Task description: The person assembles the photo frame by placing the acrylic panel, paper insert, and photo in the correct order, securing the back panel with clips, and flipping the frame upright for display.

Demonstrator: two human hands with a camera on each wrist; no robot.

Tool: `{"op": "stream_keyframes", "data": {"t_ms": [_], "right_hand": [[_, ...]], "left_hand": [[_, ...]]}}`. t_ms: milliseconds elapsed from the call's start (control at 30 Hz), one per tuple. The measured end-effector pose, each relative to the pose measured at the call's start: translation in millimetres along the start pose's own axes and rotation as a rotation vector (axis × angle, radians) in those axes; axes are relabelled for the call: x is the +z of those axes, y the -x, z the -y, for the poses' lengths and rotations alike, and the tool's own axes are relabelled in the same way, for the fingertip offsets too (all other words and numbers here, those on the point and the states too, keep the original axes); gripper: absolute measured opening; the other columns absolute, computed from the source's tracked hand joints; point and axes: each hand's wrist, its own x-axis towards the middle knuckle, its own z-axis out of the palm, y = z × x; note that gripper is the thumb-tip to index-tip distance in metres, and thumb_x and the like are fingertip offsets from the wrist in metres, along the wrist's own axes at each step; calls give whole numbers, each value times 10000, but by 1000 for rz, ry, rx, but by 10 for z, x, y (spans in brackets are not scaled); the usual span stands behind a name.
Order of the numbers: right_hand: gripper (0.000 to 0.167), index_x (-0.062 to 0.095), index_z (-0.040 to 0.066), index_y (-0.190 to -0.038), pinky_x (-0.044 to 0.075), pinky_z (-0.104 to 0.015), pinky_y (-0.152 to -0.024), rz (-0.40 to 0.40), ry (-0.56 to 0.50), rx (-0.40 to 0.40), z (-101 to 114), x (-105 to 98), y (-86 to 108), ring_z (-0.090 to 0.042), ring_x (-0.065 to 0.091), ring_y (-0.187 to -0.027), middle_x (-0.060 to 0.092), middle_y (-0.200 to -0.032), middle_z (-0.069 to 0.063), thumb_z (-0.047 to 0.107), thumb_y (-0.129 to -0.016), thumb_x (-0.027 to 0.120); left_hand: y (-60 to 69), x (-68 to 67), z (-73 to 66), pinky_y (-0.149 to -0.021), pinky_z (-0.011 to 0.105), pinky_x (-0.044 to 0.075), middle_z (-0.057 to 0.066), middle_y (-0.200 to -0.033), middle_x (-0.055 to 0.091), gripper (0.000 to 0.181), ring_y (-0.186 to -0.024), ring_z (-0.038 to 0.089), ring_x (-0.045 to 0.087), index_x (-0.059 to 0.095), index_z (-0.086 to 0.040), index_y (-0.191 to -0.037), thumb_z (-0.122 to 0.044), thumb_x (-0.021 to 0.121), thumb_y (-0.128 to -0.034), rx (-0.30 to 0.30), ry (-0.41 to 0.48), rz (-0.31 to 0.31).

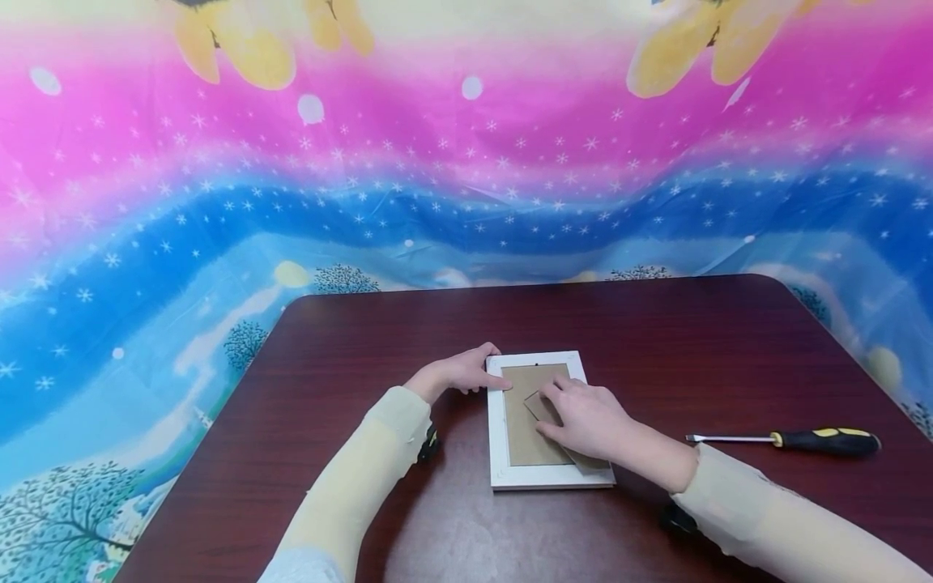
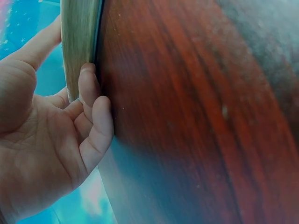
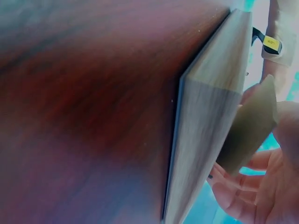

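A white-edged picture frame (image 1: 496, 437) lies back side up on the table, its brown backing board (image 1: 523, 441) showing. My left hand (image 1: 466, 371) grips the frame's upper left edge, thumb on top; in the left wrist view the fingers curl against the frame's side (image 2: 78, 42). Over the backing, my right hand (image 1: 586, 417) holds the frame's brown easel stand (image 1: 547, 411) between thumb and fingers. From the right wrist view, this stand (image 3: 250, 130) tilts up away from the back. Part of it is hidden by the hand.
A screwdriver (image 1: 824, 440) with a black and yellow handle lies to the right, beyond my right forearm. The dark red-brown table (image 1: 408, 324) has a rounded far edge. Behind it hangs a colourful cloth (image 1: 437, 178) with snowflakes.
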Motion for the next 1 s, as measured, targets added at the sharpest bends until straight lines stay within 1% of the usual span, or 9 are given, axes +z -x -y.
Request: {"op": "stream_keyframes", "data": {"t_ms": [67,200,300,400,533,633,733,900,1000], "right_hand": [[373,651,121,-1060,405,-257,-504,15,-31,2,-26,-33,25,-104,514,-695,563,-909,5,383,-818,760],[346,667,137,-1095,429,-248,-536,1,-115,-33,-126,-127,119,-86,526,-731,583,-968,18,358,-843,752],[339,666,132,-1115,461,-274,-578,-20,-164,-73,-258,-211,239,-99,542,-787,586,-1006,14,343,-860,740],[350,658,123,-1144,504,-337,-660,-22,-174,-73,-429,-292,381,-137,581,-889,587,-1068,8,328,-871,732],[350,655,126,-1164,522,-426,-746,-18,-160,-9,-685,-387,579,-195,617,-988,593,-1127,-6,313,-877,727],[349,657,120,-1160,524,-457,-732,-4,-148,51,-886,-453,731,-232,629,-979,597,-1141,-44,309,-876,729],[376,655,90,-1161,524,-471,-696,16,-113,101,-1094,-505,888,-276,629,-971,595,-1144,-101,316,-871,734],[461,650,38,-1170,508,-514,-679,101,-60,185,-1477,-537,1154,-390,592,-1020,578,-1154,-193,348,-843,749],[531,640,-10,-1165,488,-547,-686,182,-32,244,-1705,-522,1290,-468,548,-1039,564,-1144,-253,353,-803,778]], "left_hand": [[2,2,1,-518,291,360,50,-874,516,493,-583,168,402,410,-127,-1228,-332,711,-897,-1,-7,-2],[4,10,2,-522,290,360,49,-869,514,491,-582,171,400,411,-132,-1225,-327,716,-894,-1,-7,-5],[6,14,1,-527,292,357,49,-860,506,485,-583,169,393,409,-132,-1223,-324,713,-897,8,-1,3],[12,17,2,-532,294,359,51,-854,498,483,-579,167,388,406,-131,-1222,-326,708,-901,13,1,11],[19,17,9,-528,293,360,53,-849,496,492,-574,168,383,404,-129,-1232,-320,713,-899,10,2,7],[14,17,17,-523,292,356,53,-844,493,502,-575,168,379,400,-125,-1242,-318,712,-900,12,1,3],[12,21,20,-523,295,354,56,-840,491,503,-578,171,377,399,-121,-1239,-320,712,-899,13,4,3],[14,26,14,-534,289,372,56,-854,495,490,-608,174,404,405,-125,-1221,-332,711,-898,15,-3,1],[12,29,16,-535,287,375,55,-848,496,489,-605,173,404,405,-127,-1218,-333,711,-897,18,0,3]]}}
